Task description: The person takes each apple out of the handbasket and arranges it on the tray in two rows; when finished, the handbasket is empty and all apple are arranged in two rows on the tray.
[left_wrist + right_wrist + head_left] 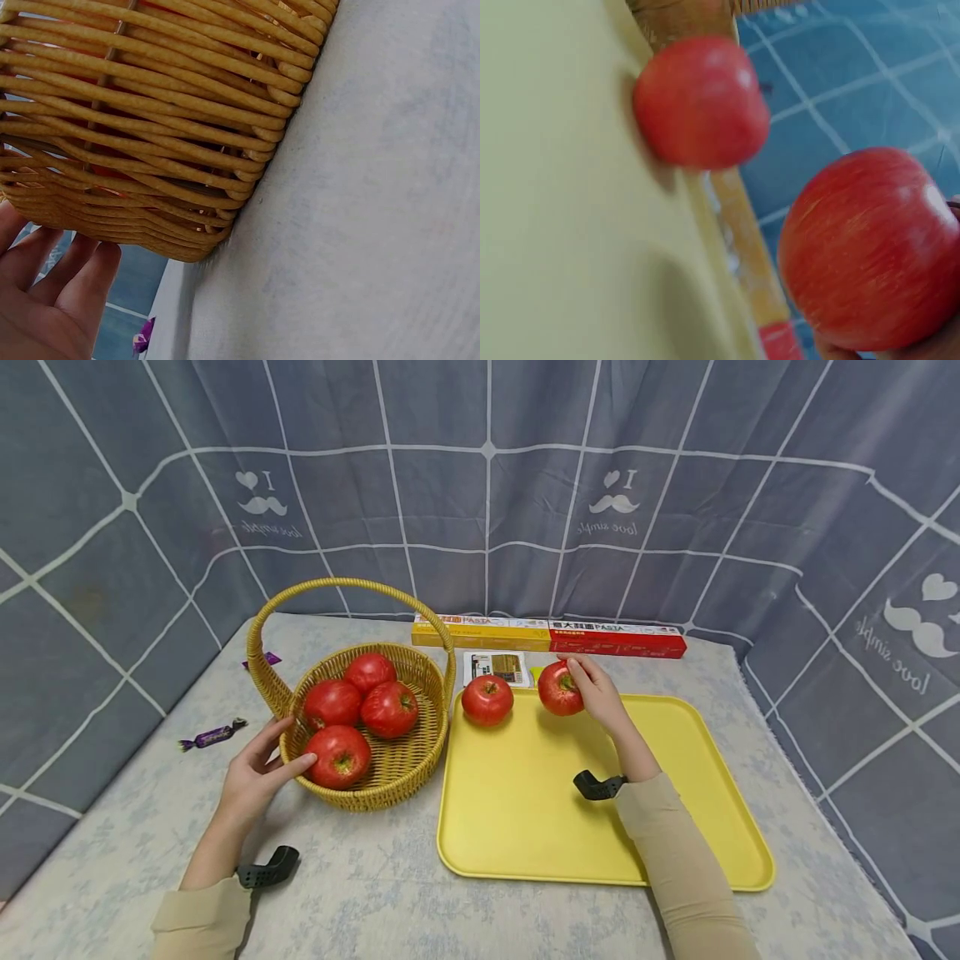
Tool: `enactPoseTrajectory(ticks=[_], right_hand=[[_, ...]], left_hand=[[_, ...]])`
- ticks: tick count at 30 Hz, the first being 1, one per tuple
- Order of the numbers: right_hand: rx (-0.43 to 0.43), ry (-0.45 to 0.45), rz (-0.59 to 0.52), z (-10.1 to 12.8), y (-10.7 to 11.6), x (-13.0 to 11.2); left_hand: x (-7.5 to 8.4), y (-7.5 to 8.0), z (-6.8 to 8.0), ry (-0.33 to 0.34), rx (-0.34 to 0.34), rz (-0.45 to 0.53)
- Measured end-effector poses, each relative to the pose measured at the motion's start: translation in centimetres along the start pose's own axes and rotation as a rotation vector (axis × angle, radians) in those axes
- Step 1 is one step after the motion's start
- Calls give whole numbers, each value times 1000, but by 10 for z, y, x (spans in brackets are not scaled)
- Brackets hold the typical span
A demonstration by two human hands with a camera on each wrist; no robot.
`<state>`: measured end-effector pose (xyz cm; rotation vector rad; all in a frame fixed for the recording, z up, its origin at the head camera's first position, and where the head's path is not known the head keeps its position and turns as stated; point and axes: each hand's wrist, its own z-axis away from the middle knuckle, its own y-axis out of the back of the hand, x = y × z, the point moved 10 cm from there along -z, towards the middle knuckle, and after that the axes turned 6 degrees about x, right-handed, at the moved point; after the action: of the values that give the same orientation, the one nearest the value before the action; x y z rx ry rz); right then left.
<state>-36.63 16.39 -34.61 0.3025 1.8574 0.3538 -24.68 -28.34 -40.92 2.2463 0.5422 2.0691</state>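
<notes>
two apples at the tray, four left in the basket

held apple point(559, 687): gripped by the right hand point(597, 692), fingers curled round its right side, at the far edge of the yellow tray point(525, 810). whether it already rests on the tray surface or hangs just above it cannot be told from the head view; the right wrist view shows it clear of the tray's rim, blurred.

second apple point(487, 699): sits on the tray just to the left of the held one, near but apart.

left hand point(255, 774): fingers straight and relaxed, touching the near-left wall of the wicker basket point(405, 768), steadying it. four apples lie inside; the nearest point(339, 756) sits just beside the fingertips.

judgement on doing this step well: lower the held apple until it sits flat on its base, stem up, before loosening the fingers, since a round fruit let go on its side may roll toward the rim. keep a gap from the second apple so the two do not knock. the left hand's contact on the basket seems worth keeping, as the basket is light and stands on the cloth-covered counter point(360, 893).

outward: two pasta boxes point(547, 636) along the counter's far edge, wrapped sweet point(212, 736) at left.
</notes>
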Motion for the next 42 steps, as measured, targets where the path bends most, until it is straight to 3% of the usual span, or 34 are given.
enactPoseTrajectory(ticks=[4,7,18,25,30,35,38,42], right_hand=[[1,-53,49,-9,5,43],[1,-81,112,-10,7,57],[19,-134,268,-10,10,74],[80,-157,343,-8,20,75],[188,-143,317,-4,32,60],[291,-55,197,2,39,24],[296,21,69,5,33,-4],[240,141,-126,8,14,-46]], left_hand=[[0,0,0,-2,4,0],[-1,-1,0,1,4,4],[1,1,0,6,6,6],[1,1,0,13,8,-13],[1,1,-1,10,6,-14],[1,0,-1,2,2,6],[-1,0,0,-4,2,3],[-2,0,-1,1,13,-7]])
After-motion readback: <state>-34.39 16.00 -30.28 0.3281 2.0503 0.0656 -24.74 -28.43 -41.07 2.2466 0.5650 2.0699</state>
